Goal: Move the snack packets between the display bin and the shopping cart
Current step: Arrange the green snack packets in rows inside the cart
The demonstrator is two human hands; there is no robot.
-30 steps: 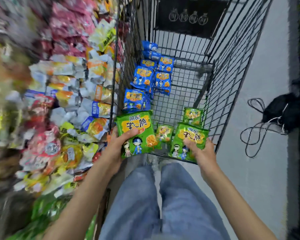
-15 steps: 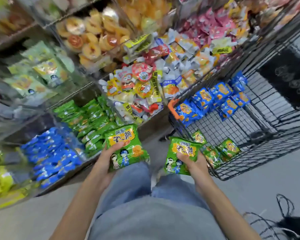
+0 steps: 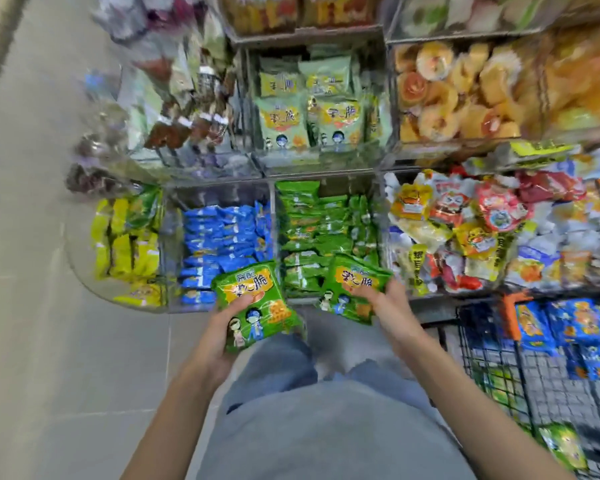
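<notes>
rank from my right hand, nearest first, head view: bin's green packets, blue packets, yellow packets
1. green packets, just beyond the right hand
2. blue packets, next to their left
3. yellow packets, far left end

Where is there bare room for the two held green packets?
Green bin: packed in front, a bare gap at its back right corner. Blue bin: bare strip along the rear wall. Cart: open wire floor between blue packets and a green packet. The mixed heap on the right is crowded.

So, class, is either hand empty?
No: the left hand grips one green packet and the right hand holds a second green packet.
</notes>
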